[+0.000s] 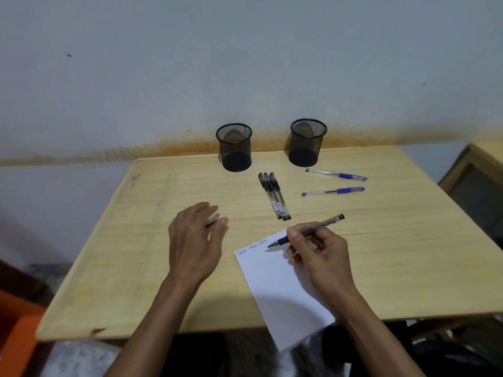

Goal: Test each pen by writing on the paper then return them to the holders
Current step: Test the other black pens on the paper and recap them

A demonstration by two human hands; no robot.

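We see the right hand (321, 254) curled in a writing grip, thumb and fingers pinched on a black pen (304, 232) whose tip points left and touches or hovers just over the top edge of the paper (275, 284), right after three small scribbled words; the barrel slants up and away past the knuckles. The left hand (194, 240) hangs above the table (136, 240) to the left of the sheet, fingers loosely bent and parted, gripping nothing, slightly blurred. The paper lies tilted, its near corner overhanging the table's front edge. Beyond the held pen we find three black pens (274, 195) lying side by side, touching, and to their right two blue pens (336, 183), one behind the other, apart. Two black mesh holders (234, 148) stand upright at the far edge, well apart, both empty of pens.
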